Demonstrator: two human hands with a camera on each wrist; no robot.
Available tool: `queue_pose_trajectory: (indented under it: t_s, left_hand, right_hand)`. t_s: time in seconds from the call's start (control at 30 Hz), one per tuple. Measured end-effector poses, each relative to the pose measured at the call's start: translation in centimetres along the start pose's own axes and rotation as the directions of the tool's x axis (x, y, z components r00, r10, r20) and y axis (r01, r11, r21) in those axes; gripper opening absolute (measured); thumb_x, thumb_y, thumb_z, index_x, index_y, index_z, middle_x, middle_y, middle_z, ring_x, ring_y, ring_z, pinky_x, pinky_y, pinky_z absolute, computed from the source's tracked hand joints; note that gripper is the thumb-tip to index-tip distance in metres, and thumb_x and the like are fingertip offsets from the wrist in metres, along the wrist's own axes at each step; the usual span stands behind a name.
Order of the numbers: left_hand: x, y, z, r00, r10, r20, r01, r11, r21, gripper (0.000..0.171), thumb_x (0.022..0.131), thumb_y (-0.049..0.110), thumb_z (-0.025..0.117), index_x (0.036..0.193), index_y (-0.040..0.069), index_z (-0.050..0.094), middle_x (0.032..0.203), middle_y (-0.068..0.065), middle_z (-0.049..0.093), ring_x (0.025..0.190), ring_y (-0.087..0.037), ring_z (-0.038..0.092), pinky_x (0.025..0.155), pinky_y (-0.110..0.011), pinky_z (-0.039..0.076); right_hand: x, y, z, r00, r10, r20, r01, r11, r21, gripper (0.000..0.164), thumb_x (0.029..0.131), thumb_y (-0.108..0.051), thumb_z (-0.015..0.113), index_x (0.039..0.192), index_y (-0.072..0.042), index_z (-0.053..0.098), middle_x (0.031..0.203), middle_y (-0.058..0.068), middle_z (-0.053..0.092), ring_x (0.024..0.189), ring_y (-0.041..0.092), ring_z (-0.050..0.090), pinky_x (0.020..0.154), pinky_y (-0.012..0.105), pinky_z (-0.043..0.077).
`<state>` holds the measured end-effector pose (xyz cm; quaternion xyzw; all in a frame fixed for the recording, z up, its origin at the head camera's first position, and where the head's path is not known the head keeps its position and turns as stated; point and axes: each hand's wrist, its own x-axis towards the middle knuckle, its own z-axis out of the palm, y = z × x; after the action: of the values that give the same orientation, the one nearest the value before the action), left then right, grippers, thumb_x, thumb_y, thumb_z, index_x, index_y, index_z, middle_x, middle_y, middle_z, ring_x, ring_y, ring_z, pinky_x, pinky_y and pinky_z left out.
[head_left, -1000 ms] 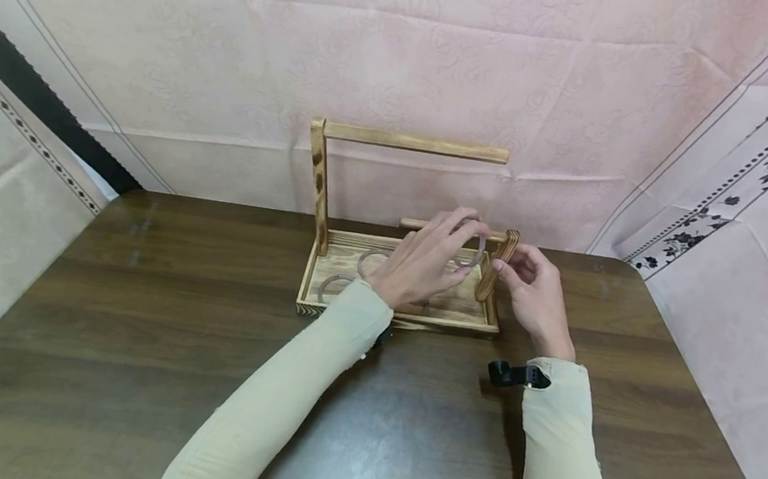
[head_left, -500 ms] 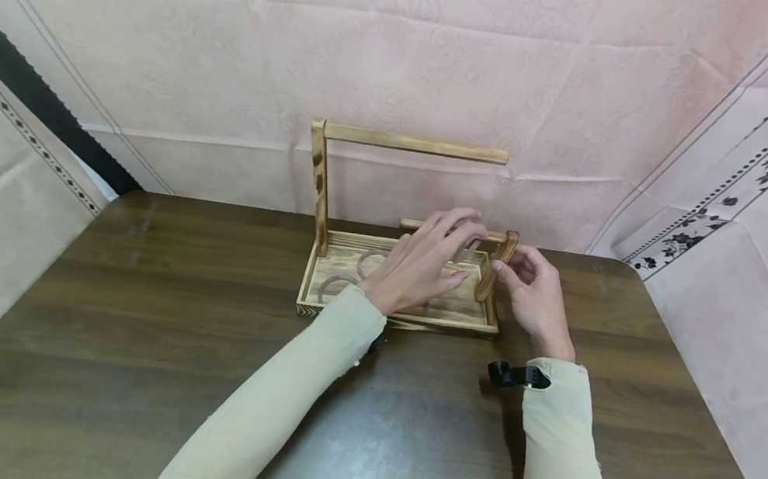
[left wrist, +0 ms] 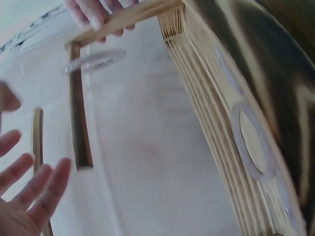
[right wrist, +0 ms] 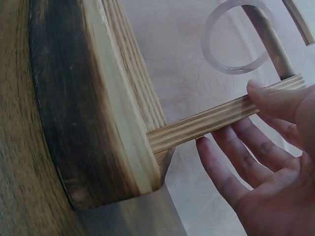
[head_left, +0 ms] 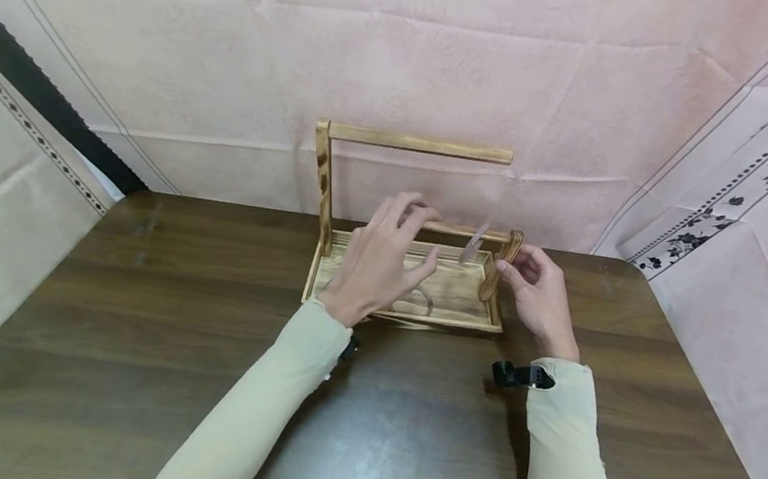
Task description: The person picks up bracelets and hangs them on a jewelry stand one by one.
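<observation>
Pinching the post [head_left: 503, 269], the right grip [head_left: 540, 293] should brace it, the empty left grip [head_left: 380, 262] wide at nine o'clock from the ring [head_left: 473, 247].

Tan tray [head_left: 445, 323] (striped), lilac-grey ring [right wrist: 235, 70].

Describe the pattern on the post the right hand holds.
The post has lengthwise tan and brown stripes, clearest in the right wrist view.

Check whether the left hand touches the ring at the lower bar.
Apart: the head view shows tray and bar between the left hand and ring.
</observation>
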<state>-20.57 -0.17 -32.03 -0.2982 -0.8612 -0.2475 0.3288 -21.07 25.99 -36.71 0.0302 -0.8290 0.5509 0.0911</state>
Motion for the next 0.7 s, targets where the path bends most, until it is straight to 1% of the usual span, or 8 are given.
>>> queue_pose_trajectory:
  t_s: [0.07,0.2,0.3,0.4,0.43,0.53,0.63,0.7]
  left_hand:
    - [-0.2,-0.6,-0.3,0.998,-0.009,-0.066,0.007,1.000,-0.024,0.032,0.092,0.024,0.066,0.121,0.012,0.064,0.130,-0.010,0.056,0.105,-0.023,0.059,0.052,-0.023,0.048]
    - [-0.5,-2.0,-1.0,0.982,-0.058,-0.180,0.041,0.994,-0.100,0.029,0.091,0.016,0.064,0.118,0.007,0.064,0.126,-0.016,0.054,0.105,-0.028,0.053,0.075,-0.033,0.052]
    - [-0.6,-3.0,-1.5,0.955,-0.122,-0.271,0.078,0.983,-0.168,0.030,0.089,0.014,0.062,0.118,0.005,0.062,0.119,-0.018,0.052,0.106,-0.031,0.050,0.087,-0.040,0.049]
    - [-0.9,-4.0,-2.0,0.916,-0.194,-0.351,0.123,0.969,-0.214,0.035,0.087,0.012,0.061,0.121,0.002,0.059,0.115,-0.019,0.048,0.108,-0.033,0.048,0.092,-0.042,0.046]
    - [-1.0,-4.3,-2.1,0.904,-0.216,-0.368,0.141,0.965,-0.220,0.037,0.087,0.012,0.061,0.123,0.002,0.057,0.116,-0.020,0.046,0.110,-0.034,0.048,0.095,-0.042,0.046]
    - [-1.2,-5.2,-2.4,0.880,-0.276,-0.387,0.196,0.953,-0.233,0.048,0.086,0.012,0.061,0.130,0.002,0.049,0.120,-0.021,0.042,0.114,-0.035,0.044,0.102,-0.042,0.041]
    - [-1.4,-6.2,-2.9,0.868,-0.320,-0.378,0.241,0.940,-0.243,0.059,0.084,0.013,0.063,0.137,0.003,0.040,0.128,-0.020,0.038,0.122,-0.033,0.041,0.110,-0.041,0.037]
    - [-1.5,-6.9,-3.3,0.867,-0.348,-0.356,0.265,0.928,-0.262,0.065,0.084,0.014,0.065,0.141,0.004,0.035,0.135,-0.020,0.037,0.128,-0.032,0.039,0.114,-0.040,0.033]
  right_hand:
    - [-0.1,-0.1,0.0,1.000,0.005,0.007,-0.005,1.000,0.003,0.040,0.101,-0.019,0.065,0.135,0.000,0.056,0.127,0.019,0.063,0.106,-0.001,0.061,0.089,0.009,0.051]
    - [-0.1,-0.2,0.0,1.000,0.017,0.013,-0.018,1.000,0.013,0.041,0.101,-0.020,0.065,0.136,0.000,0.056,0.128,0.020,0.062,0.105,-0.002,0.061,0.088,0.009,0.052]
    - [-0.1,-0.4,0.0,1.000,0.025,0.012,-0.025,1.000,0.012,0.041,0.101,-0.020,0.065,0.136,-0.001,0.056,0.128,0.019,0.062,0.105,-0.002,0.061,0.088,0.009,0.052]
    - [-0.1,-0.3,0.0,0.999,0.032,0.011,-0.032,0.999,-0.003,0.041,0.101,-0.021,0.065,0.136,-0.002,0.056,0.126,0.016,0.063,0.108,0.002,0.062,0.088,0.009,0.052]
    - [-0.1,-0.3,0.0,0.999,0.031,0.009,-0.031,0.999,-0.012,0.041,0.101,-0.022,0.065,0.136,-0.002,0.056,0.125,0.015,0.063,0.110,0.004,0.062,0.088,0.009,0.052]
    - [-0.2,-0.2,-0.1,1.000,0.026,0.006,-0.026,0.999,-0.034,0.040,0.101,-0.022,0.065,0.135,-0.003,0.056,0.123,0.013,0.064,0.113,0.010,0.063,0.088,0.010,0.051]
    - [-0.2,-0.2,0.0,1.000,0.010,0.004,-0.009,0.998,-0.058,0.038,0.102,-0.022,0.064,0.134,-0.002,0.057,0.122,0.012,0.064,0.111,0.008,0.064,0.088,0.010,0.051]
    - [-0.1,-0.2,0.1,1.000,0.001,0.006,-0.001,0.998,-0.058,0.038,0.102,-0.022,0.064,0.133,-0.002,0.057,0.122,0.015,0.064,0.107,0.003,0.063,0.087,0.010,0.051]
